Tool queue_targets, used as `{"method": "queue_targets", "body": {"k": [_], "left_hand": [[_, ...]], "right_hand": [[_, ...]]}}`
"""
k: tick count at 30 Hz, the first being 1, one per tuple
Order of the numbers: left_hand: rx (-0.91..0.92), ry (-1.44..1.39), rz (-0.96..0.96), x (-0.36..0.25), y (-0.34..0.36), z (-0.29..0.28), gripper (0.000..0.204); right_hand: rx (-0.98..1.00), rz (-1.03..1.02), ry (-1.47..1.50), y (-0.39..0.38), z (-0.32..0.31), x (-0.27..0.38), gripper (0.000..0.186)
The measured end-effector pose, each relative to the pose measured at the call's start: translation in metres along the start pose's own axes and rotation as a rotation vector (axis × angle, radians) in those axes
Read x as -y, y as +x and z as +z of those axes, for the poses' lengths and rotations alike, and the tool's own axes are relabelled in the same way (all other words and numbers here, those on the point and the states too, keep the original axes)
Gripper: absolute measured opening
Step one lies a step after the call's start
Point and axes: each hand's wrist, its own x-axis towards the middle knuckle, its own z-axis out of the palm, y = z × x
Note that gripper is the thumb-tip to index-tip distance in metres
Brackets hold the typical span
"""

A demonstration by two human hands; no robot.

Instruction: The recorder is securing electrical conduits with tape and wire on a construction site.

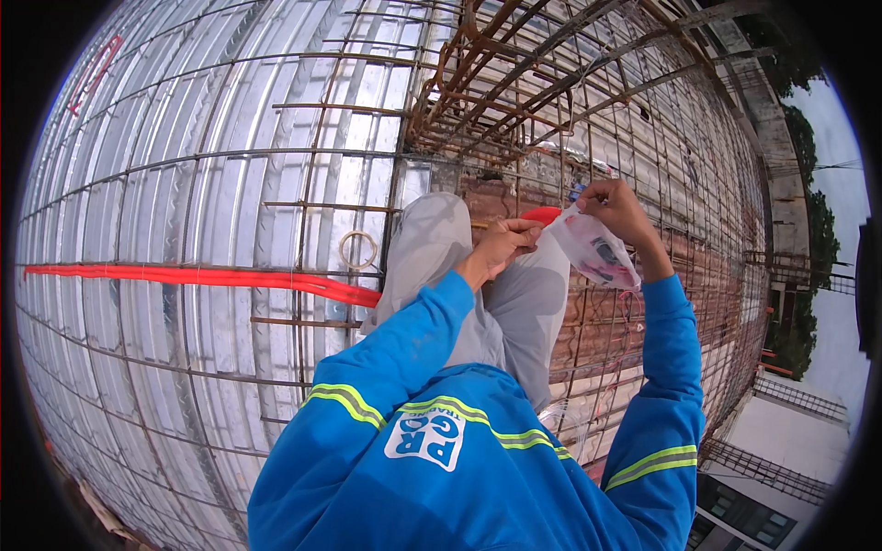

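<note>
Left hand pinches the plastic bag at left, right hand its far edge; best hold it upright.

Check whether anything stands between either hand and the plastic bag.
Nothing visible does. The right hand grips the plastic bag near its top; the left hand has its fingertips at the bag's left corner, though whether they pinch it is unclear. The red piece appears behind those fingertips, not in the way.

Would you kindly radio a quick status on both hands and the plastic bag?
Left hand pinching plastic bag; right hand gripping its upper edge. Bag translucent, small items inside. Rebar mesh around the legs.
</note>
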Motion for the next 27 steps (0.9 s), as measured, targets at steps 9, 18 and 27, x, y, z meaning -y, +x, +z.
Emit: {"method": "queue_targets", "body": {"k": [9, 18, 27], "left_hand": [[-0.143, 0.905, 0.310, -0.034, -0.022, 0.041, 0.021], [-0.307, 1.175, 0.833, -0.015, -0.023, 0.024, 0.010], [0.030, 0.531, 0.584, -0.035, -0.021, -0.001, 0.018]], "right_hand": [[-0.088, -0.068, -0.034, 0.008, -0.015, 0.015, 0.015], [0.141, -0.058, 0.739, 0.024, 0.004, -0.005, 0.016], [0.045, 0.175, 1.445, 0.006, 0.058, -0.066, 0.017]]}}
